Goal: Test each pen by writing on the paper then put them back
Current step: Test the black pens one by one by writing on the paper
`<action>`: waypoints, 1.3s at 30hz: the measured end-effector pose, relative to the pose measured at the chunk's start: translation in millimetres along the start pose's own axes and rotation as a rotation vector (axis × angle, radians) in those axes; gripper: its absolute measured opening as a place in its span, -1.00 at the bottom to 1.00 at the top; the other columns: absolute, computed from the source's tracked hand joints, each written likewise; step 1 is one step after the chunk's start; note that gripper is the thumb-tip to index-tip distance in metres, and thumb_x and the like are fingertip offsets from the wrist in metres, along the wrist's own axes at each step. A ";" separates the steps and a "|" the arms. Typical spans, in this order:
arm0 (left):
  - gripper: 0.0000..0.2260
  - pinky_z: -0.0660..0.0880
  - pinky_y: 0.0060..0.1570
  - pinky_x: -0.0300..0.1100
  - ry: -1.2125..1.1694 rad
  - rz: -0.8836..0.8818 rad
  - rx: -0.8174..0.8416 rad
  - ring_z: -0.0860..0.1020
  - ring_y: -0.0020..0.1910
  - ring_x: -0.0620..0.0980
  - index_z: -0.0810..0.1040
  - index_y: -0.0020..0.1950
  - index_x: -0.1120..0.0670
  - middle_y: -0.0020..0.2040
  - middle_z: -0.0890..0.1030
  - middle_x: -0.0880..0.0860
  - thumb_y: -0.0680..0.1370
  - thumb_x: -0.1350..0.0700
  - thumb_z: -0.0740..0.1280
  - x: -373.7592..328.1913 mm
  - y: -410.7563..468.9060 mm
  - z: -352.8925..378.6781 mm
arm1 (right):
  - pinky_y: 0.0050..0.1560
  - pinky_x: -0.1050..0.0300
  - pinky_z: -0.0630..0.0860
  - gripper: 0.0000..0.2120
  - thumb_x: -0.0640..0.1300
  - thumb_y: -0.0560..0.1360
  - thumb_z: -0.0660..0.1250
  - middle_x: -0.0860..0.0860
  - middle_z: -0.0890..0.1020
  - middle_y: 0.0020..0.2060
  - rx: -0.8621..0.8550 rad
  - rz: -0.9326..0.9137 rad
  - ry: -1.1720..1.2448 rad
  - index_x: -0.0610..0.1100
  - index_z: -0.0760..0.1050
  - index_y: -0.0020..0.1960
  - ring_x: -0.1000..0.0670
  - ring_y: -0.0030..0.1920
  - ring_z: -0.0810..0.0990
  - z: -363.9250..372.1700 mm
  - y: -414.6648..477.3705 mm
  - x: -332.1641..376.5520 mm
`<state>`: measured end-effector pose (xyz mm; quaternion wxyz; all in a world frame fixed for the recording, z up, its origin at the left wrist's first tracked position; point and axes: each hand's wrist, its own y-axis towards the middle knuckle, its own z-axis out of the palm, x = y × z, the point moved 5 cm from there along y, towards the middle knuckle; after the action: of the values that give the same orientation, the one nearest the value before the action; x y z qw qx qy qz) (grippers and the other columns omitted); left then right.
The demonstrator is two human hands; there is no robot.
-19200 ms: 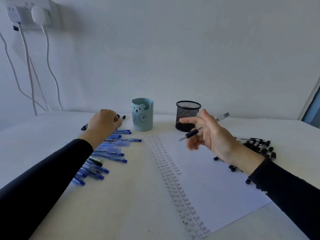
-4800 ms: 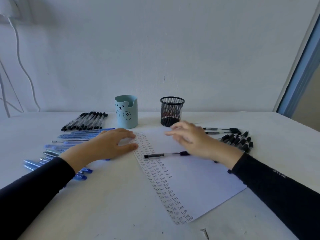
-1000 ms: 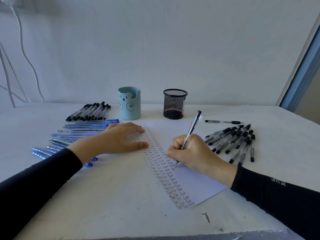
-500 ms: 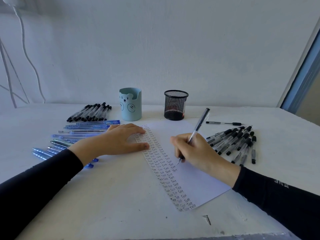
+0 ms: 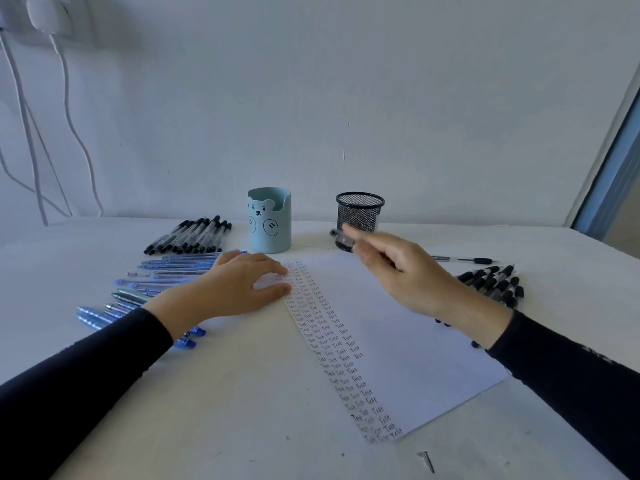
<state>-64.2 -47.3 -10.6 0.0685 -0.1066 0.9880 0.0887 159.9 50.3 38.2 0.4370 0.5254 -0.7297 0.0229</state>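
Note:
A white paper (image 5: 398,323) lies on the table, with columns of the word "Test" down its left side. My left hand (image 5: 235,289) rests flat on the paper's upper left edge. My right hand (image 5: 398,271) is raised above the paper's top and pinches a black-grip pen (image 5: 343,238). The pen is blurred and points left, in front of the black mesh cup (image 5: 360,211). A heap of black pens (image 5: 495,282) lies right of the paper, partly hidden by my right wrist.
A light blue bear cup (image 5: 269,220) stands left of the mesh cup. A row of black pens (image 5: 190,235) and several blue pens (image 5: 166,271) lie at the left. One pen (image 5: 460,259) lies alone at the right. A small screw (image 5: 426,460) is near the front edge.
My right hand has lifted the pen off the paper and swung it up toward the mesh cup. My left hand has stayed on the paper's edge.

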 end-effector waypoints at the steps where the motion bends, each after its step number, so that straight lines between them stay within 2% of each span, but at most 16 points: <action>1: -0.54 -0.06 0.50 -0.06 -0.004 -0.005 0.005 0.32 0.37 -0.21 0.43 0.36 -0.20 0.37 0.43 -0.23 0.53 -0.34 0.10 0.5 0.1 0.2 | 0.12 -0.04 0.56 -0.66 0.04 0.63 0.19 -0.12 0.63 0.10 0.047 -0.003 -0.030 0.21 0.41 0.40 -0.14 0.04 0.62 5.9 1.2 -1.5; 2: -0.53 -0.06 0.50 -0.05 -0.007 -0.008 0.011 0.32 0.37 -0.22 0.43 0.36 -0.20 0.37 0.43 -0.23 0.53 -0.34 0.10 0.7 0.0 0.6 | 0.05 -0.06 0.57 -0.69 0.03 0.63 0.22 -0.11 0.65 0.04 0.083 -0.007 -0.061 0.23 0.45 0.35 -0.18 -0.03 0.61 11.8 1.8 -3.6; 4: -0.52 -0.06 0.50 -0.05 -0.016 -0.014 0.023 0.31 0.37 -0.23 0.42 0.36 -0.21 0.37 0.42 -0.24 0.52 -0.36 0.08 1.8 -0.5 1.4 | -0.18 0.22 0.48 -0.78 -0.08 0.63 0.25 0.02 0.65 -0.15 0.136 0.002 -0.110 0.12 0.53 0.22 0.05 -0.22 0.55 22.1 1.8 -10.0; 6: -0.46 -0.06 0.48 -0.06 -0.018 -0.014 0.032 0.30 0.37 -0.24 0.41 0.36 -0.22 0.37 0.41 -0.25 0.47 -0.39 0.03 1.6 -0.8 1.2 | -0.17 0.40 0.37 -0.84 -0.14 0.63 0.25 0.11 0.65 -0.13 0.152 0.021 -0.108 0.03 0.54 0.15 0.23 -0.19 0.52 27.9 0.9 -15.0; 8: -0.39 -0.05 0.47 -0.05 -0.017 -0.010 0.039 0.30 0.38 -0.23 0.40 0.37 -0.22 0.38 0.40 -0.25 0.42 -0.43 -0.01 0.8 -0.2 0.7 | -0.13 0.43 0.37 -0.82 -0.17 0.61 0.27 0.10 0.65 -0.07 0.142 0.029 -0.117 -0.02 0.56 0.16 0.21 -0.11 0.53 30.6 -1.6 -19.2; 10: -0.41 -0.04 0.47 -0.04 -0.012 -0.010 0.044 0.30 0.39 -0.22 0.39 0.37 -0.23 0.38 0.39 -0.25 0.44 -0.42 -0.01 0.7 0.3 0.4 | -0.11 0.38 0.39 -0.81 -0.19 0.60 0.27 0.08 0.64 -0.06 0.122 0.023 -0.122 -0.05 0.58 0.16 0.11 -0.09 0.53 30.7 -2.5 -20.5; 13: -0.48 -0.04 0.48 -0.04 -0.004 -0.011 0.045 0.29 0.40 -0.20 0.39 0.38 -0.22 0.39 0.39 -0.24 0.49 -0.38 0.05 0.1 0.2 1.1 | -0.17 0.31 0.41 -0.84 -0.19 0.58 0.30 0.10 0.61 -0.13 0.103 -0.010 -0.098 0.03 0.58 0.05 0.04 -0.18 0.50 28.1 -3.9 -16.5; 16: -0.47 -0.04 0.49 -0.02 0.006 -0.012 0.057 0.28 0.41 -0.19 0.37 0.39 -0.22 0.40 0.38 -0.23 0.49 -0.38 0.04 -1.2 -0.6 0.5 | -0.20 0.39 0.34 -0.85 -0.20 0.57 0.32 0.14 0.58 -0.16 0.130 -0.035 -0.087 0.03 0.59 0.03 0.12 -0.22 0.46 29.2 -6.3 -11.5; 19: -0.39 -0.04 0.49 0.00 0.007 -0.018 0.076 0.28 0.41 -0.18 0.37 0.40 -0.22 0.40 0.37 -0.23 0.43 -0.42 -0.02 -2.4 -1.8 -0.1 | -0.16 0.43 0.34 -0.85 -0.20 0.57 0.34 0.13 0.59 -0.15 0.137 -0.036 -0.069 -0.04 0.64 0.07 0.17 -0.19 0.48 29.8 -7.2 -8.3; 22: -0.41 -0.03 0.49 -0.02 0.017 -0.017 0.059 0.28 0.41 -0.17 0.37 0.40 -0.21 0.41 0.38 -0.22 0.46 -0.40 0.00 -2.5 -0.6 0.0 | -0.12 0.42 0.36 -0.85 -0.18 0.56 0.36 0.15 0.58 -0.16 0.151 -0.047 -0.094 -0.05 0.65 0.07 0.21 -0.16 0.50 32.6 -8.5 -8.2; 27: -0.20 -0.02 0.49 0.00 -0.006 -0.002 0.072 0.29 0.40 -0.18 0.36 0.39 -0.22 0.40 0.38 -0.24 0.31 -0.56 -0.15 -1.2 -2.4 0.7 | 0.01 0.33 0.45 -0.83 -0.17 0.55 0.37 0.14 0.57 -0.13 0.124 -0.037 -0.118 -0.06 0.66 0.10 0.15 -0.08 0.54 39.1 -7.4 -16.5; 31: -0.45 -0.03 0.49 -0.01 -0.001 -0.005 0.052 0.29 0.40 -0.18 0.37 0.40 -0.20 0.40 0.38 -0.22 0.49 -0.39 0.02 -1.5 0.2 0.9 | 0.20 0.24 0.35 -0.72 -0.05 0.59 0.32 0.12 0.52 0.07 0.215 -0.061 -0.293 0.01 0.59 0.28 0.12 0.08 0.41 48.3 -6.6 -24.0; 33: -0.50 -0.03 0.49 -0.02 0.007 -0.001 0.032 0.29 0.40 -0.18 0.40 0.37 -0.21 0.38 0.40 -0.23 0.52 -0.38 0.07 0.8 0.1 1.4 | 0.24 0.17 0.32 -0.69 -0.04 0.61 0.28 0.08 0.52 0.15 0.207 -0.058 -0.334 0.03 0.53 0.34 0.07 0.15 0.40 36.3 3.6 -28.1; 35: -0.49 0.06 0.44 -0.04 0.018 0.044 -0.075 0.31 0.37 -0.14 0.49 0.28 -0.21 0.30 0.46 -0.21 0.47 -0.42 0.09 -0.9 0.0 -1.2 | 0.22 0.10 0.40 -0.68 -0.17 0.62 0.24 -0.03 0.56 0.12 0.057 0.000 -0.322 -0.05 0.52 0.35 -0.01 0.14 0.49 3.2 20.9 -44.9; 37: -0.57 0.29 0.31 -0.02 -0.074 0.166 -0.264 0.40 0.23 -0.09 0.60 0.16 -0.16 0.16 0.55 -0.17 0.47 -0.35 0.17 -12.9 -0.6 -8.0 | 0.19 0.05 0.44 -0.66 -0.29 0.61 0.15 -0.11 0.56 0.12 -0.054 0.141 -0.478 -0.21 0.52 0.34 -0.10 0.15 0.54 -36.7 31.9 -74.5; 39: -0.49 0.43 0.10 -0.24 -0.261 0.273 -0.336 0.48 0.06 -0.20 0.66 0.09 -0.10 0.01 0.59 -0.19 0.47 -0.40 0.13 -29.8 -1.8 -12.0 | 0.25 0.07 0.40 -0.61 -0.30 0.62 0.09 -0.13 0.45 0.36 0.000 0.363 -0.637 -0.24 0.41 0.43 -0.14 0.31 0.47 -67.3 28.6 -109.8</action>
<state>-36.4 -45.4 5.4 0.1641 0.0301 0.9474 0.2732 185.9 178.2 19.3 0.1765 0.3681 -0.9106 -0.0648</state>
